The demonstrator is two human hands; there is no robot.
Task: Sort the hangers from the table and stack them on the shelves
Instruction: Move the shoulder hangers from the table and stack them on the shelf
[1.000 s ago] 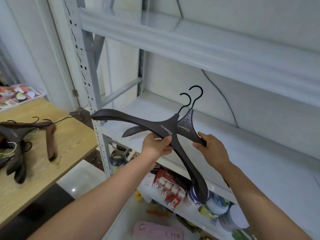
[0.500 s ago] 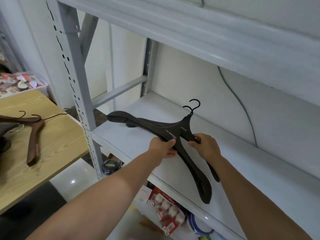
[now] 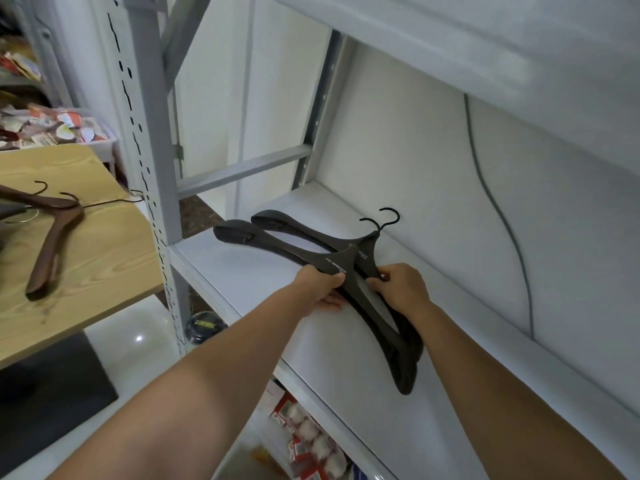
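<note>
Left hand (image 3: 320, 285) curled round the neck of the near black hanger (image 3: 277, 244), right hand (image 3: 401, 287) pinching the arm of the far black hanger (image 3: 311, 230); both hangers lay overlapped on the white shelf (image 3: 242, 282), hooks toward the far wall. Left, a brown hanger (image 3: 52, 244) lay on the bench (image 3: 104, 268).

White metal shelf (image 3: 242, 282): two dark hangers (image 3: 277, 241) lie on it, overlapped, hooks toward the rear. Wooden surface (image 3: 104, 258), left of the shelf: brown wooden hanger (image 3: 52, 244) flat on it, others cut off at frame edge.
</note>
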